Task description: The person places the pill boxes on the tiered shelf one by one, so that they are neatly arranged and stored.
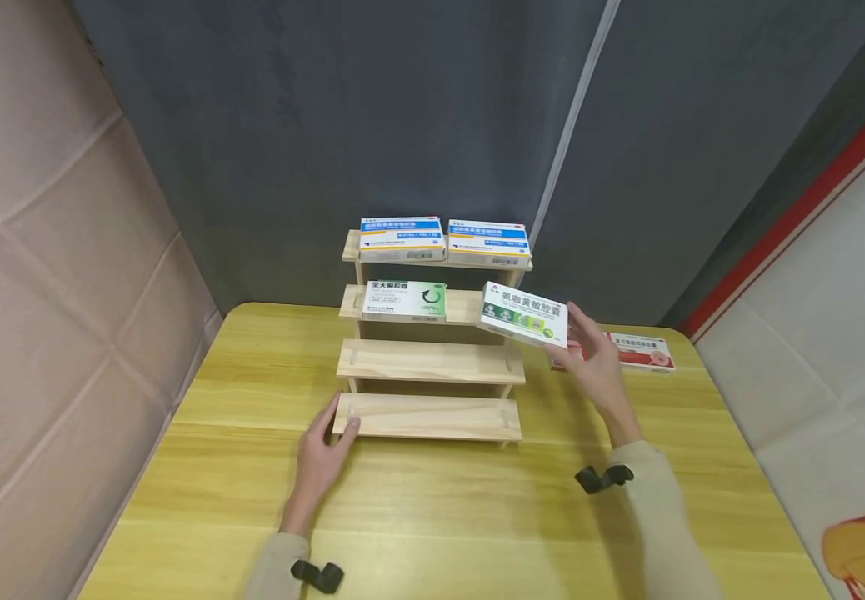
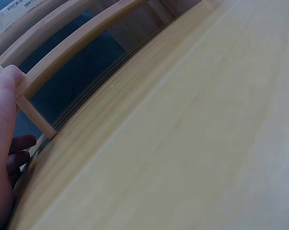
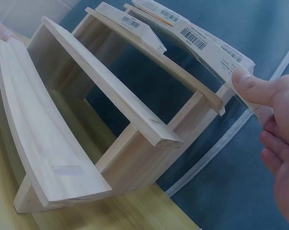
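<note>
A light wooden rack with stepped shelves (image 1: 432, 362) stands on the table. My left hand (image 1: 320, 458) grips the left end of its lowest shelf, thumb on the board's front edge and fingers at the side. In my right hand (image 1: 599, 367) is a white-and-green medicine box (image 1: 524, 314), pinched by its right end and tilted at the right part of the second shelf from the top. Whether it touches that shelf I cannot tell. Left of it on that shelf lies a green-and-white medicine box (image 1: 405, 302). In the right wrist view, the thumb (image 3: 252, 86) presses on the held box (image 3: 216, 57).
Two blue-and-white medicine boxes, one left (image 1: 402, 239) and one right (image 1: 488, 242), lie on the top shelf. Red-and-white boxes (image 1: 638, 352) lie on the table (image 1: 432, 517) right of the rack, partly hidden by my right hand. A dark grey panel (image 1: 342, 125) rises behind.
</note>
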Demonstrator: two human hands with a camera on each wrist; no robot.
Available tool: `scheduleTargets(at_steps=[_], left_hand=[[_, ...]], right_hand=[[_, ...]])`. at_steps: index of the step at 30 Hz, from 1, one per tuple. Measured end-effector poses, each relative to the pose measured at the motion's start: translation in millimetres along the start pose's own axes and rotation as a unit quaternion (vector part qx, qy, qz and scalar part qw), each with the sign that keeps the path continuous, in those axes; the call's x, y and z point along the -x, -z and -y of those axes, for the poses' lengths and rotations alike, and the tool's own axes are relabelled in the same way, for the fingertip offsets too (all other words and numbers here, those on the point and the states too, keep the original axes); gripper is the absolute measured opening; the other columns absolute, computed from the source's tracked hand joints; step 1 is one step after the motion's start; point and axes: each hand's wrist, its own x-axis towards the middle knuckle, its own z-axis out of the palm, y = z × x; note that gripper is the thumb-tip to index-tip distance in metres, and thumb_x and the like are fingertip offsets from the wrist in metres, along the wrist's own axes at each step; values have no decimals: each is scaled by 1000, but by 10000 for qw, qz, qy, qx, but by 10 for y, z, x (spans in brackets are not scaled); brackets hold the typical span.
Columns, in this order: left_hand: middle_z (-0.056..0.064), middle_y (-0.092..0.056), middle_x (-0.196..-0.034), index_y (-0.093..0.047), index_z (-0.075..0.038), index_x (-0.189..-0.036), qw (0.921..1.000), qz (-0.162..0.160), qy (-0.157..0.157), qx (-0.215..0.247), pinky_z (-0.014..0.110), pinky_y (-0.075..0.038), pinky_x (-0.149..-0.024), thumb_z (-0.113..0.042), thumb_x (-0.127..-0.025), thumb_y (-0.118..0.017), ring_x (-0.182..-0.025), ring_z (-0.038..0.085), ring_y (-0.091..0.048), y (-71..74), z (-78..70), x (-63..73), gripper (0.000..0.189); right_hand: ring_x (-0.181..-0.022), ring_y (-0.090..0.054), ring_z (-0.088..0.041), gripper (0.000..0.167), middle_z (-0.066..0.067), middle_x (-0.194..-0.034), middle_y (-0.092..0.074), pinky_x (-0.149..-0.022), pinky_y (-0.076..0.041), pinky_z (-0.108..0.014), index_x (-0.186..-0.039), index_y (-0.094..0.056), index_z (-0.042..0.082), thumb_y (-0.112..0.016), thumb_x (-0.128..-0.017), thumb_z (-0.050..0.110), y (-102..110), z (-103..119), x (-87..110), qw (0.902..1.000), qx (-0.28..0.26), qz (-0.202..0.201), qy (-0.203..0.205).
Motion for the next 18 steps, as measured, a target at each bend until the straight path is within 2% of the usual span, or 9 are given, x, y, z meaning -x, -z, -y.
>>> scheduleTargets(at_steps=[5, 10, 14, 18], left_hand=[[17, -46, -156, -41, -24, -156, 10000, -35, -16, -20, 65, -30, -120, -45, -98, -65, -144, 43, -41, 4, -1, -4, 67], [18, -47, -155, -40, -25, -156, 10000, 1, -10, -67, 67, -30, -119, -46, -98, -65, -144, 45, -41, 18, -8, -1, 67], [19, -47, -155, -39, -26, -157, 10000, 25, 11, -86, 67, -30, -119, -45, -98, -65, -144, 45, -41, 22, -8, 1, 67], [18, -46, -155, -39, -24, -157, 10000, 24, -8, -70, 65, -31, -120, -45, -98, -65, -144, 44, -41, 17, -6, 1, 67]], right_hand=[[-126, -55, -16, 77, -18, -155, -47, -98, -47, -7, -156, -39, 9, -77, -89, 5, -70, 9, -28, 9999, -135, 49, 89], [-130, -53, -24, 77, -14, -156, -47, -101, -44, -10, -156, -39, 13, -78, -90, 10, -118, 35, -59, 9999, 51, 129, 19], [-138, -49, -32, 78, -11, -159, -42, -114, -45, -31, -157, -38, 15, -78, -91, 15, -143, 47, -87, 9996, 173, 241, -26], [-144, -42, -38, 79, -11, -163, -37, -120, -37, -56, -157, -37, 14, -78, -90, 14, -169, 45, -117, 9991, 301, 282, 22]])
